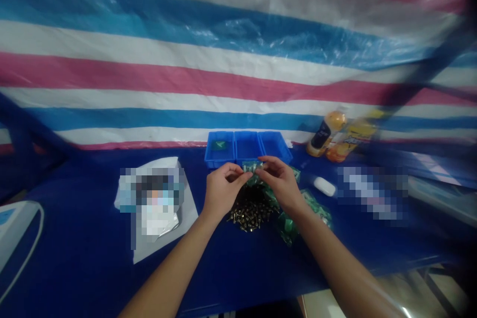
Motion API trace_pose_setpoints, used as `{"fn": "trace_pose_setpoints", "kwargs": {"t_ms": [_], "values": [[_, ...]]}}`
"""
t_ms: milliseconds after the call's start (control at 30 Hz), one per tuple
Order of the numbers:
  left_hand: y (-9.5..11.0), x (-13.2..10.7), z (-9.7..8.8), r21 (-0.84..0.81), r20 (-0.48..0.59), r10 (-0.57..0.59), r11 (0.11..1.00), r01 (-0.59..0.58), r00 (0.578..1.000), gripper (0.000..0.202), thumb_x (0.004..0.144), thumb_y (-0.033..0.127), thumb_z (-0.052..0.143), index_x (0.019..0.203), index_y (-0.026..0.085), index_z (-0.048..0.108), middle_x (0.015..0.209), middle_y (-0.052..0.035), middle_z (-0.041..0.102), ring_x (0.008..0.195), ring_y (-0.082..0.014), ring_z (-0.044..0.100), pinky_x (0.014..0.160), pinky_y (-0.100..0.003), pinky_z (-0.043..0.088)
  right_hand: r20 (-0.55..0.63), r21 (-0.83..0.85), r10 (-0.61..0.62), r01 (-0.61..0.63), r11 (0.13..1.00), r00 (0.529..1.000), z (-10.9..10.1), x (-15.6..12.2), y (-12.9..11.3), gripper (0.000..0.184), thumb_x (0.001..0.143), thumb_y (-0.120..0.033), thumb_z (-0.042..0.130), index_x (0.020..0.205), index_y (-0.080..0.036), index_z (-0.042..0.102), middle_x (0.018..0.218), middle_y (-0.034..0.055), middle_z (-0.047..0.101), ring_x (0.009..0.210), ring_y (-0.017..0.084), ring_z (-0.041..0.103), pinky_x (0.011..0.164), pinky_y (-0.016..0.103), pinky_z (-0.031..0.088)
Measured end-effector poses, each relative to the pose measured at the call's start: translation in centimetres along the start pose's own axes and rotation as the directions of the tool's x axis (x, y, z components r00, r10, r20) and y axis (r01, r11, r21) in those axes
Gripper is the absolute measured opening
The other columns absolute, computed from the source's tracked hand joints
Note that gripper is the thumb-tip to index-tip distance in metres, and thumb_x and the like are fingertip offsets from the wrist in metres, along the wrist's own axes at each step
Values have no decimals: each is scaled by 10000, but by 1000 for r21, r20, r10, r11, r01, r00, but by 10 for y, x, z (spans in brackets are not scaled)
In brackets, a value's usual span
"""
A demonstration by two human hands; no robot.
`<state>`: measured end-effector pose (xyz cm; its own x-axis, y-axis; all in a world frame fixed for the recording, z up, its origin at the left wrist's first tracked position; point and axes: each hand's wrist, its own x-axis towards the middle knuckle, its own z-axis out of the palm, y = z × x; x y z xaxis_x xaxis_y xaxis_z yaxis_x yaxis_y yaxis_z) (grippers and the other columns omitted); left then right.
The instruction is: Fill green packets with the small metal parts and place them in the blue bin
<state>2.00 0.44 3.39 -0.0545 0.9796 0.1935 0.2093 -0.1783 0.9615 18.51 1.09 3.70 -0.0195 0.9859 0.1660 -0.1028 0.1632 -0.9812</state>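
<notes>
Between my two hands is a small clear-and-green plastic packet point(252, 165). My left hand point(223, 188) pinches its left side between thumb and fingers. On the other side, my right hand point(279, 182) grips it, thumb in front and index finger along the top. Just below the hands lies a heap of small brass-coloured metal pieces point(254, 214); their exact kind is too small to make out. More green plastic packets point(316, 204) are piled beside and partly under my right forearm.
Three joined blue bins point(249, 148) stand behind my hands; the left one holds a green packet point(219, 145). Drink bottles point(328, 131) and a white rounded case point(325, 187) are to the right. White paper point(186, 231) lies left on the blue table point(238, 278). Striped sheeting point(186, 74) hangs behind.
</notes>
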Motion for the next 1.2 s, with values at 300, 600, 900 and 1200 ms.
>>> {"fn": "trace_pose_setpoints", "kwargs": {"t_ms": [300,600,900,1200], "values": [[-3,0,-1,-18,38,22,1000,-21,999,198,787,358,694,886,190,661,805,-43,716,727,-175,664,676,-303,523,11,35,38,-38,999,999,-1,1,-4,360,714,-339,760,1036,-216,657,775,-9,601,675,122,553,643,264,463],[1,37,-22,91,-282,113,992,-90,953,199,774,369,694,849,188,658,772,-34,710,713,-170,667,688,-288,520,-107,156,52,-35,987,993,-15,8,-9,283,797,-412,661,1005,-220,654,821,5,651,572,105,558,589,262,450],[6,70,-42,776,-290,328,630,20,899,224,836,260,541,985,218,703,927,-104,725,994,-325,624,890,-506,399,-114,61,18,-11,998,993,-30,11,-16,203,813,-395,635,842,-195,644,608,-25,542,496,105,457,495,247,363],[4,45,-38,795,-71,390,578,-184,918,165,830,235,555,916,235,696,916,-73,724,918,-297,618,877,-486,399,379,-749,36,284,598,925,-59,5,-19,239,718,-220,655,953,-240,698,880,37,656,815,207,592,743,326,434]]}}
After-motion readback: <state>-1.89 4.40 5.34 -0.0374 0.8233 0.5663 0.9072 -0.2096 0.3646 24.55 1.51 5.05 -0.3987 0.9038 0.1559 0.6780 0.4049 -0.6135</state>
